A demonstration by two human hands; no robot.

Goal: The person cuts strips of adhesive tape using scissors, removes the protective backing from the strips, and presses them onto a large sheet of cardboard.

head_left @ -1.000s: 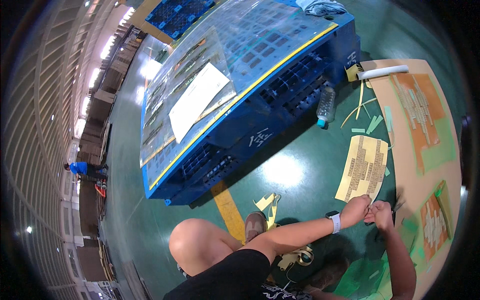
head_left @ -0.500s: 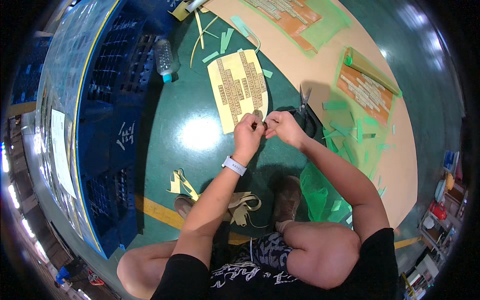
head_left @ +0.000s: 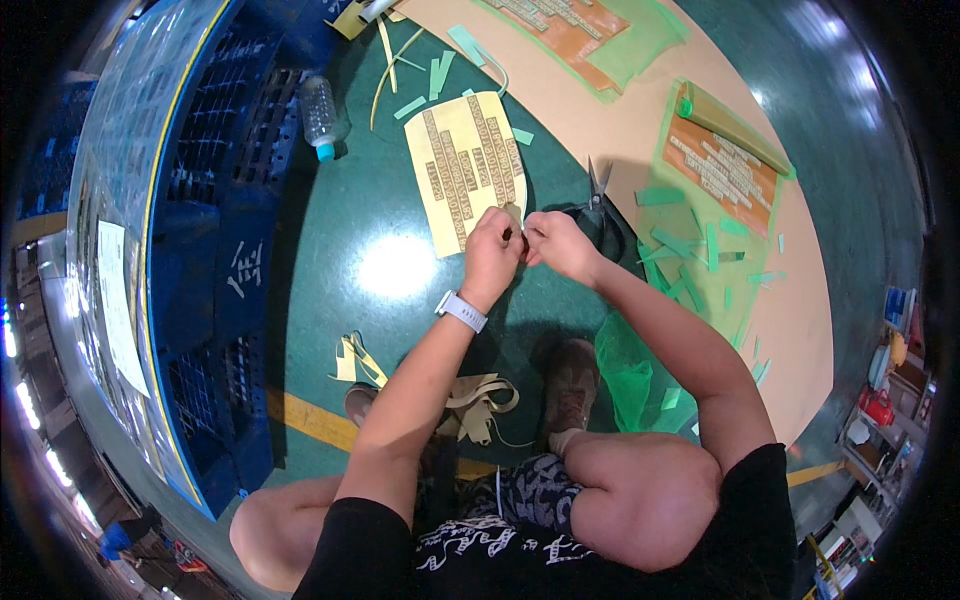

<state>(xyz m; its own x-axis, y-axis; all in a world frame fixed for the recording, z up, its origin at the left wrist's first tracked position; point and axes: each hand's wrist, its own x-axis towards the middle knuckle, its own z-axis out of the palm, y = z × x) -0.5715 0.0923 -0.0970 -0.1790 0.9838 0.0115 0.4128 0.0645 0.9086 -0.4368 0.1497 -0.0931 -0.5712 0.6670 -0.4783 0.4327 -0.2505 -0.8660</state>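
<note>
A yellow sheet with rows of brown raised-looking lettering lies on the green floor in front of me. At its lower right corner my left hand is closed, thumb and fingers pinched together. My right hand meets it from the right, also in a pinch, the fingertips of both nearly touching. Whatever sits between the fingertips is too small and too covered to make out. Just right of the right hand lie black-handled scissors, blades partly spread, at the edge of a tan board.
Green-backed sheets with orange lettered panels and green scraps lie on the board. Crumpled green film is by my right foot. Yellow offcuts lie between my feet. A clear bottle stands near blue pallets at left.
The whole view has shifted slightly. Both hands stay pinched together at the sheet's corner, with only small finger movements.
</note>
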